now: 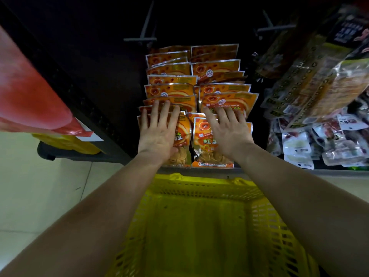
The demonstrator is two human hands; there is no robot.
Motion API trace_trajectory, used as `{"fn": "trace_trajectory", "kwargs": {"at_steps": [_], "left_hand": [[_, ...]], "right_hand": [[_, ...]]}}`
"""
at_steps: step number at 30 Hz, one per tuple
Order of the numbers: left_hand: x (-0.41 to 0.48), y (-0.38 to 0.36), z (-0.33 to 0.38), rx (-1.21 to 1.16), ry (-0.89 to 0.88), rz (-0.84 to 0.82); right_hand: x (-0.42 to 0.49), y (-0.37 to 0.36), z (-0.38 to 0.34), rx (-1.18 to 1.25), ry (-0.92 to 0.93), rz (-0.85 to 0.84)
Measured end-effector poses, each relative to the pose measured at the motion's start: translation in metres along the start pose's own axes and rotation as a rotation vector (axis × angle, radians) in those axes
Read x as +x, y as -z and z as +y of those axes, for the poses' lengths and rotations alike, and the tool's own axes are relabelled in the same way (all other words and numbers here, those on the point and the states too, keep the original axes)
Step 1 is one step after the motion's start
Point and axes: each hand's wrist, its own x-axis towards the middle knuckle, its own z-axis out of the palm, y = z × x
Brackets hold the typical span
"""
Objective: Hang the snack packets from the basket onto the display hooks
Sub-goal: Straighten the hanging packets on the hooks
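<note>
both hands lie flat with fingers straight and spread, palms down, gripping nothing. the left hand [159,130] presses on the front of the left column of orange snack packets [169,90], its fingertips reaching the second and third packets back, its palm on the nearest packet [182,144]. the right hand [225,128] presses in the same way on the right column [219,68], its palm partly covering the nearest packet there [207,144], which shows chips through a clear window at its lower edge. the two columns hang side by side, touching, each a row of overlapping packets running away from the fingertips into a dark display panel. further beyond the fingertips, above the last packets, two grey display hooks [146,25] [266,23] jut out of the dark panel. directly below the wrists, between the two bare forearms, sits a yellow basket [199,188] of slotted plastic, its far rim just under the lowest packets. out to the left of the left hand hang blurred red packets [30,96] with something yellow [65,142] beneath them, over a pale tiled floor [40,196]. out to the right of the right hand hang crowded rows of mixed snack packets [319,96] in dark, clear and white wrappers.
</note>
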Motion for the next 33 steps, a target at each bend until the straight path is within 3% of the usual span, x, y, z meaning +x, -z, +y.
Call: {"fn": "trace_trajectory", "kwargs": {"at_steps": [8, 12, 21, 29, 33], "left_hand": [[0.009, -0.003, -0.006, -0.060, 0.003, -0.086], [0.007, -0.001, -0.004, -0.072, -0.010, -0.064], [-0.001, 0.012, -0.009, -0.109, -0.055, -0.057], [0.002, 0.037, -0.020, -0.198, -0.018, 0.016], [0.017, 0.043, -0.025, -0.330, 0.019, -0.081]], "right_hand": [[-0.005, -0.018, 0.021, 0.145, -0.099, -0.061], [-0.005, -0.011, 0.022, 0.157, -0.054, -0.093], [-0.006, 0.015, 0.011, 0.104, 0.031, -0.053], [-0.007, 0.036, -0.002, 0.145, 0.072, 0.082], [0.003, 0.037, -0.017, 0.178, 0.124, 0.117]]}}
